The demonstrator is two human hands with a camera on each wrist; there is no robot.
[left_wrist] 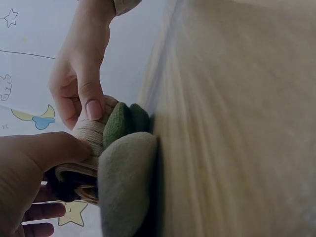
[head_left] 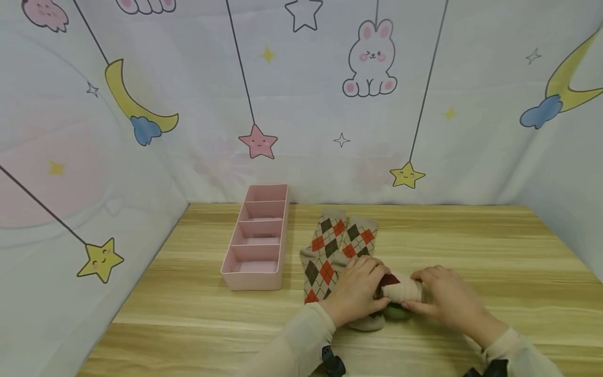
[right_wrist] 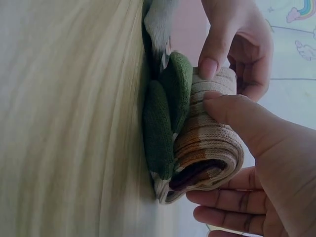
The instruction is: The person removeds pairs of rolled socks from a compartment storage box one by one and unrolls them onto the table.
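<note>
Both hands hold a beige rolled pair of socks (head_left: 404,291) with dark green toes (right_wrist: 180,91), low over the table. My left hand (head_left: 356,289) grips its left end, the thumb lying on the ribbed knit. At the other end, my right hand (head_left: 453,301) has its thumb on top and its fingers behind. The right wrist view shows the coiled end of the roll (right_wrist: 217,133), with brown and dark red layers inside. Left of it lie flat argyle socks (head_left: 325,246) in beige, red and dark green, partly hidden by the left hand. A greyish toe (left_wrist: 127,177) pokes out near the left hand.
A pink tray (head_left: 256,267) with several compartments stands on the wooden table (head_left: 188,314), left of the argyle socks. Behind the table hangs a pale cloth (head_left: 306,115) printed with stars, moons and a rabbit.
</note>
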